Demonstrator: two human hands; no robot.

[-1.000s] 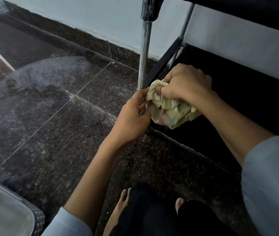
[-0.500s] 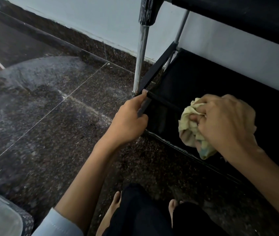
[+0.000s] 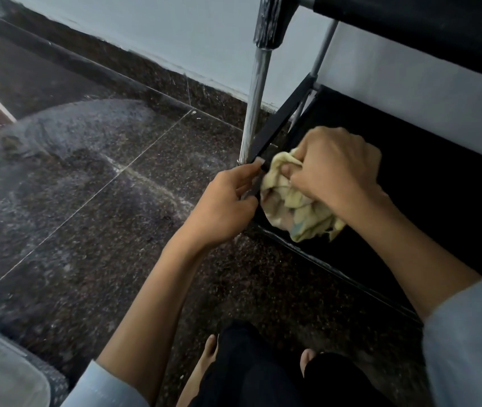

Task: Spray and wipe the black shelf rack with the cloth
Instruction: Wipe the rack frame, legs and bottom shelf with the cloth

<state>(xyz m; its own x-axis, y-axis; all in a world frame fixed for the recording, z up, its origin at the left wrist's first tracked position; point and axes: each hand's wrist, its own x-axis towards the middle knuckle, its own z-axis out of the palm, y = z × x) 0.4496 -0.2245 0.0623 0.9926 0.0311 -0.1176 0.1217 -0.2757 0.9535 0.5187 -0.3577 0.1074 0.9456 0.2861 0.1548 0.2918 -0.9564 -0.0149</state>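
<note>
Head view: right hand (image 3: 334, 168) has its fingers curled round a bunched yellow cloth (image 3: 298, 207), pressing it on the bottom tier of the black shelf rack (image 3: 428, 183), at the front-left corner beside the chrome post (image 3: 256, 98). Left hand (image 3: 222, 207) pinches the black frame bar at that corner, steadying it. Judging by this, wiping is mid-way: lowest tier in hand; can't tell whether the upper tier (image 3: 416, 22) is done. No spray bottle in view. No brands or readable writing.

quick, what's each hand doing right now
Left hand: closed, gripping the black shelf rack frame by its corner.
Right hand: closed, holding the bunched cloth.
</note>
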